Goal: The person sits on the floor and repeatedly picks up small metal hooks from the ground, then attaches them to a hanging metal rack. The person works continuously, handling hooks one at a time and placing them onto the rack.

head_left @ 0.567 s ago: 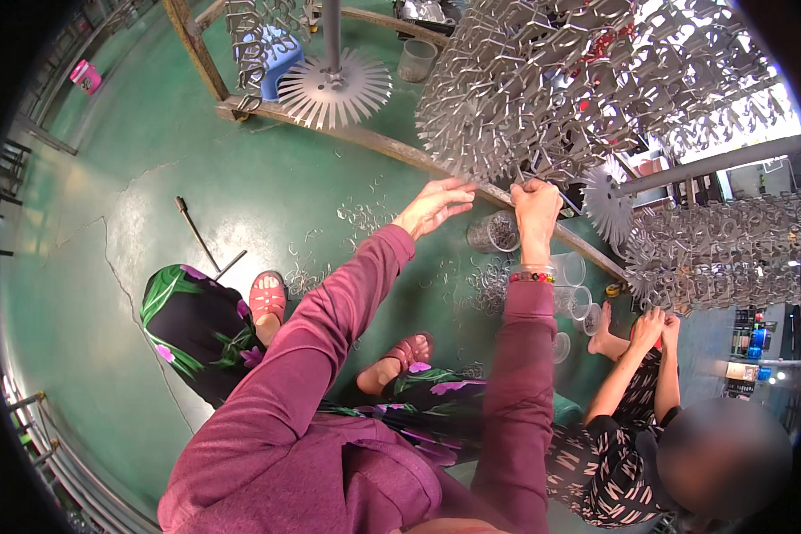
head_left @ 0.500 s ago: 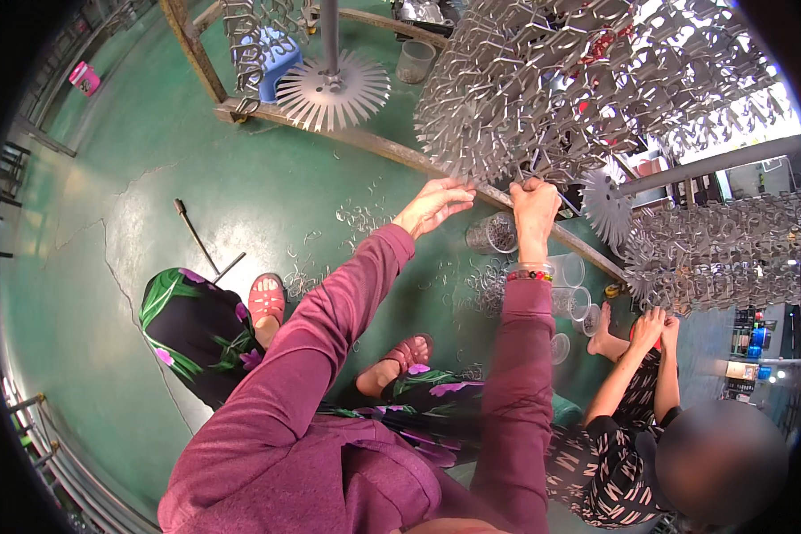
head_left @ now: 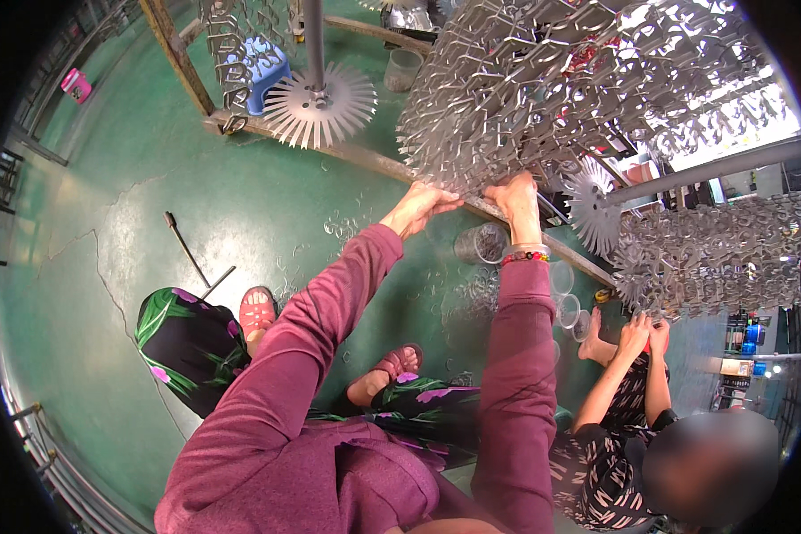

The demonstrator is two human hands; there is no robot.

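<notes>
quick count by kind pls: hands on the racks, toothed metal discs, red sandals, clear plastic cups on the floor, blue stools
hands at the racks: 4, the left hand, the right hand, and a co-worker's two hands
toothed metal discs: 2
red sandals: 2
clear plastic cups: 4 that show
blue stools: 1
total: 13

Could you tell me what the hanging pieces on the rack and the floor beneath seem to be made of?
The hanging pieces by the left hand and right hand look like thin stamped metal, dull silver-grey with glints. The toothed disc looks the same. The floor seems to be concrete under glossy green paint: it reflects light and shows cracks.
</notes>
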